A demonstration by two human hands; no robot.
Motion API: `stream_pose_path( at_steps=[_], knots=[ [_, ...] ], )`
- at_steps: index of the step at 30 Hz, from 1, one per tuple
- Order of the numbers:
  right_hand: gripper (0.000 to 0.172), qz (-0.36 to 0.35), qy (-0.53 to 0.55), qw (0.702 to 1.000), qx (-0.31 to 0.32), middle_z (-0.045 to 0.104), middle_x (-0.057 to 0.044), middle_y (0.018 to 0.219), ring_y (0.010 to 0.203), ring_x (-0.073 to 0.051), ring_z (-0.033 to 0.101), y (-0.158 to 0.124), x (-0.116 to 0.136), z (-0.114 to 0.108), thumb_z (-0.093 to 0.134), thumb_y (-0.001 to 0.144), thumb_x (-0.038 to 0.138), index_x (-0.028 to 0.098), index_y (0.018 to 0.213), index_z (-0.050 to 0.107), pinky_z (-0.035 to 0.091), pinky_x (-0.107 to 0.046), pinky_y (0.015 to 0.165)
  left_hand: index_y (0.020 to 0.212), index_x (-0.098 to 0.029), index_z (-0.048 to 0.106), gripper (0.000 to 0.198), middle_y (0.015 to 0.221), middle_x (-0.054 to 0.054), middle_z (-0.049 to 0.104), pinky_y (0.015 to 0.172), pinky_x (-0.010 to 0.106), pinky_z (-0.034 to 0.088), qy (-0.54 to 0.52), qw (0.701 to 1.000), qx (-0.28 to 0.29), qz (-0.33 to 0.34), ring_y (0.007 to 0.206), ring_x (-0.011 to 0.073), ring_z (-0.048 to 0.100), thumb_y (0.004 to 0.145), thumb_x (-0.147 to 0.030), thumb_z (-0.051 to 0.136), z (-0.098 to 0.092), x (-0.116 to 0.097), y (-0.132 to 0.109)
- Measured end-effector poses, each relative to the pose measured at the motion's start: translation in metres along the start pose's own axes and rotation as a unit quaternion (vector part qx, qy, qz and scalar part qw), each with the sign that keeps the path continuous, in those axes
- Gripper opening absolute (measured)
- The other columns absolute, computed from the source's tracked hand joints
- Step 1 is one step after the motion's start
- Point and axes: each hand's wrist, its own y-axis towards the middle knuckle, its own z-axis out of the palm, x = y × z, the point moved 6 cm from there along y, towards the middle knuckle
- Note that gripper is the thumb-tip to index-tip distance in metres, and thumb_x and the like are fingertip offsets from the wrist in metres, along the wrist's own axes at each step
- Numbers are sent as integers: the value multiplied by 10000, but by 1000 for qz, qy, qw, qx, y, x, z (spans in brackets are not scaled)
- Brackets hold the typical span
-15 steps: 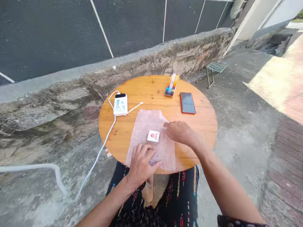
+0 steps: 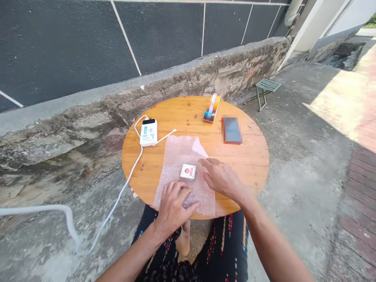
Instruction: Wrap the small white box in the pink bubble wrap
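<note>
A small white box with a red mark (image 2: 188, 171) lies on a sheet of bubble wrap (image 2: 179, 154) spread on a round wooden table (image 2: 252, 160). My left hand (image 2: 173, 205) presses down on the near edge of the wrap, fingers curled over it. My right hand (image 2: 221, 177) lies flat on the wrap's right side, fingers stretched toward the box, just short of it.
A white power bank (image 2: 148, 132) with a white cable (image 2: 123, 188) sits at the table's left. A tape dispenser (image 2: 212, 107) and a phone (image 2: 231, 130) lie at the far side. A low stone wall (image 2: 88, 117) runs behind; a small green stool (image 2: 266, 87) stands far right.
My right hand has slid slightly down and toward me along the wrap's right side. The left hand stays on the near edge. The view has shifted a little.
</note>
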Motion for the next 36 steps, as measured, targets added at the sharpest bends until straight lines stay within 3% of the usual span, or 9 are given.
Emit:
stream_pose_path(
  at_steps=[3,8,15,22,29,33,36],
  knots=[
    [399,-36,31,999,0,595,-113,1122,1002,-231,578,-3,10,-3,436,881,257,165,1270,443,427,-319,813,921,-201,623,241,991,63,550,892,414,397,-2,1000,2,-3,996,253,487,719,-311,692,1,0,0],
    [575,-60,57,997,-1,561,-133,1166,1079,-253,527,-2,21,1,528,851,466,155,1314,389,401,-358,888,972,-213,623,286,1036,62,527,919,406,389,-13,1000,-1,-13,1032,252,476,690,-195,666,1,0,-1],
    [342,-46,23,999,-6,589,-104,1042,1001,-240,529,7,26,9,581,819,350,153,1087,502,408,-333,832,944,-204,627,290,1041,66,503,922,396,399,-21,999,-17,-21,1039,249,464,660,-159,660,0,1,-2],
    [243,-39,12,999,6,612,-77,960,893,-217,562,9,25,6,525,817,238,157,1046,513,402,-292,739,894,-205,634,273,1139,79,484,987,438,361,-8,998,-41,-37,1122,281,425,632,-206,710,-5,0,-2],
    [345,-19,80,997,-12,618,-77,995,899,-206,576,6,14,7,536,787,224,163,1125,501,405,-292,759,879,-197,619,296,1161,88,472,967,452,373,-3,998,-34,-54,1109,293,426,614,-254,739,-3,3,-2],
    [348,4,186,980,-69,627,-64,1018,881,-188,580,-6,-2,-3,548,804,273,180,1138,510,432,-289,748,885,-203,617,315,1151,89,477,965,468,369,3,998,-26,-55,1102,300,424,615,-291,754,-5,2,-1],
    [363,42,241,963,-112,623,-65,1076,801,-176,578,-24,-21,-15,535,827,364,204,1153,518,456,-277,643,884,-205,614,320,1158,90,477,974,467,360,7,998,-18,-55,1112,302,422,617,-308,758,-6,1,-1]
  ],
)
